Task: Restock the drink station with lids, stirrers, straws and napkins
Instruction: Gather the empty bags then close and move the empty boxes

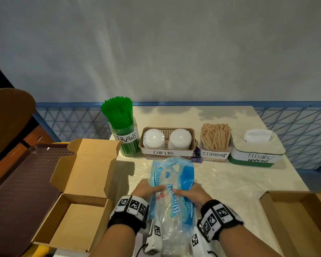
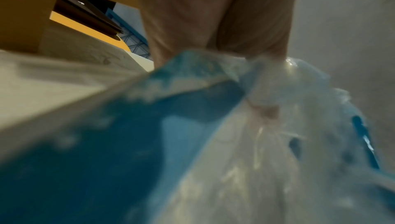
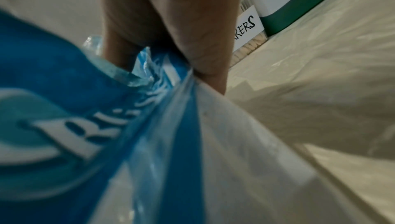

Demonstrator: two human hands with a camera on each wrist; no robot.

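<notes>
Napkin pack (image 1: pixel 171 186) is pinched by my left hand (image 1: pixel 146 189) and right hand (image 1: pixel 190 191), near the desk (image 1: pixel 230 182) edge; pulling too hard could rip it and spill napkins.

Café-style self-serve drink station: table (image 1: pixel 220 180) against plain wall holds hand-labelled containers, "STRAWS" jar (image 1: pixel 125 138), "CUP LIDS" basket (image 1: pixel 167 152), "STIRRERS" holder (image 1: pixel 214 154), "TISSUES/NAPKINS" box (image 1: pixel 256 156); brown serving tray (image 1: pixel 17 182) alongside.

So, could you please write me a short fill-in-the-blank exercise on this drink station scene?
1. Both hands hold a blue and clear plastic ____.
2. The straws standing in the jar are ____.
3. The basket between the jar and the stirrers is labelled CUP ____.
4. The cardboard box lies on the person's ____ side.

Missing: wrapper; green; LIDS; left
</notes>
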